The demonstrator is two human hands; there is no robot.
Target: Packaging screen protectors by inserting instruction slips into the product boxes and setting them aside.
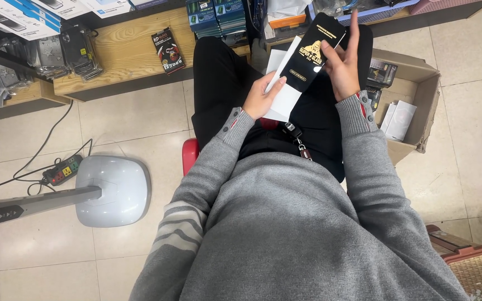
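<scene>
Seen from the head camera, a seated person in a grey sweater and black trousers works over the lap. The left hand (259, 96) grips a white flat sleeve (284, 83) at its lower edge, fingers curled round it. The right hand (341, 64) holds the upper right side of a slim black package with gold print (311, 51), its index finger stretched straight up past the package's top. The black package lies across the white sleeve, tilted, its lower end overlapping the sleeve's upper half, both held above the thighs.

Just right of the person's knee an open cardboard box (414, 78) sits on the tiled floor, with small black and white packets inside. A low wooden shelf (124, 50) runs along the top left, carrying a black-and-red packet (168, 50) and clear bagged items. On the floor to the left stands the grey base of a fan (115, 189), with a power strip (62, 170) and cables beside it. A set of keys (297, 139) hangs at the person's waist. A red stool edge (189, 153) shows under the left thigh, and a woven-topped stool (472, 267) is at the lower right.
</scene>
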